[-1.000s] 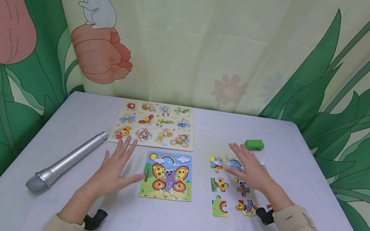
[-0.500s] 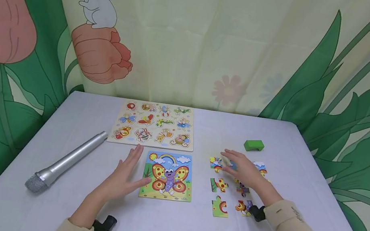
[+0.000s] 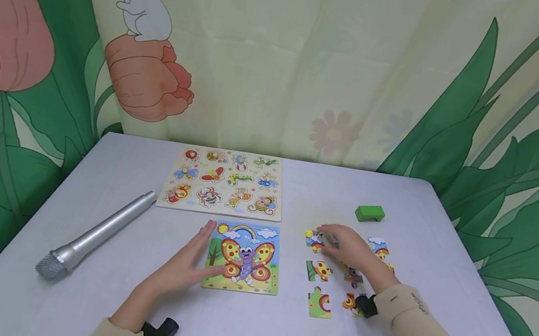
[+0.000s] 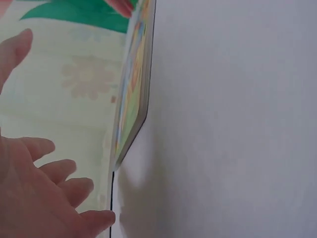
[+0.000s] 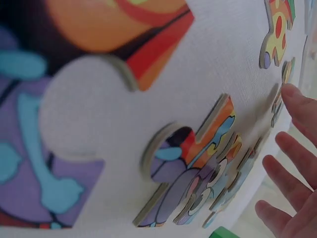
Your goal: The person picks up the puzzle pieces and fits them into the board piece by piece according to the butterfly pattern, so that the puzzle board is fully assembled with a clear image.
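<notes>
My left hand (image 3: 185,267) is held at the left side of a butterfly puzzle board (image 3: 259,261), fingers straight and thumb stretched over its left part. In the left wrist view, that hand (image 4: 34,193) has its fingers spread and grips nothing. Over loose jigsaw pieces to the right hovers my right hand (image 3: 354,250), fingertips at the top-left piece (image 3: 313,239), partly covering the top row. The right wrist view has the right hand's relaxed fingers (image 5: 290,186) apart from each other, with the thumb (image 5: 294,101) close to a piece. Whether it touches cannot be told.
An insect puzzle board (image 3: 223,187) lies behind the butterfly board. A silver microphone (image 3: 97,240) lies at the left, and a green block (image 3: 370,213) at the back right. Several more pieces, like the bottom-left one (image 3: 319,304), lie on the white-covered table (image 3: 231,334).
My left hand has moved right, from beside the microphone to the butterfly board's left edge. The right hand has come left and lower, down to the top-left pieces, uncovering the top-right piece.
</notes>
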Available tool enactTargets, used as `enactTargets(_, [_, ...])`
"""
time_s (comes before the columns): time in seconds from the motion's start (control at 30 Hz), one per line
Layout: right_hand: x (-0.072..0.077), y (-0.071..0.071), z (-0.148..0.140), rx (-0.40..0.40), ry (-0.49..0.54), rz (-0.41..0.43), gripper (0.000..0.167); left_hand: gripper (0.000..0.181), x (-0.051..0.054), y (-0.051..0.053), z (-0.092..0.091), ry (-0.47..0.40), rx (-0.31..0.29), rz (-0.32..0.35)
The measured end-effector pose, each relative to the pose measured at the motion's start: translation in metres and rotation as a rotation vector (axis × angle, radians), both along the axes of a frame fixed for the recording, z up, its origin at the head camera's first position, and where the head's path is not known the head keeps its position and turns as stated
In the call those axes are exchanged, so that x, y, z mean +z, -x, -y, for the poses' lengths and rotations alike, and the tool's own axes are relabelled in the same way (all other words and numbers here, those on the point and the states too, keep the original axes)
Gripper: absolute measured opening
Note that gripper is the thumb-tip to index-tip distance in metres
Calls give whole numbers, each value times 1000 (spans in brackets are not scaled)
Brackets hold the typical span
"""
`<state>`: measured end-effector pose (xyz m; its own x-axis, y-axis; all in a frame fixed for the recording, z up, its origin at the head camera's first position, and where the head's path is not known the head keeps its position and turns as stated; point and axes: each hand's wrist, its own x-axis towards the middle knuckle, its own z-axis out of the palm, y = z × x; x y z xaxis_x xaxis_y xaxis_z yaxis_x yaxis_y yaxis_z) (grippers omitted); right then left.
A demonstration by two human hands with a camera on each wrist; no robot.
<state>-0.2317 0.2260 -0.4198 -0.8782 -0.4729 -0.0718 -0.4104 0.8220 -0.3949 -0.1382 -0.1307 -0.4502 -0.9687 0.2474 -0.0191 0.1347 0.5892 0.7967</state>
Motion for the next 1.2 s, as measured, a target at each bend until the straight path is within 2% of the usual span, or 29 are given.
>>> enactTargets(0.13, [-1, 2, 2, 2, -10, -2, 41, 102, -3, -1, -4, -1, -19, 31])
enactTargets(0.27, [-2, 4, 2, 1, -20, -7, 39, 109, -4, -4, -6, 49, -31, 46])
enactTargets(0.53, [-3, 6, 3, -10, -15, -6, 36, 118, -8, -4, -4, 68, -21, 73])
enactTargets(0.8, [-3, 8, 3, -21, -2, 0, 38, 116, -11, -3, -5, 69, -20, 53])
enactTargets(0.93, [-4, 9, 6, -1, 2, -25, 38, 114, -12, -2, -7, 89, -14, 49])
enactTargets(1.07, [-2, 7, 14, 5, 27, -37, 38, 113, -11, -3, -7, 98, -11, 50])
enactTargets(1.2, [2, 3, 24, -1, 70, -11, 39, 112, -10, -3, -7, 102, -10, 49])
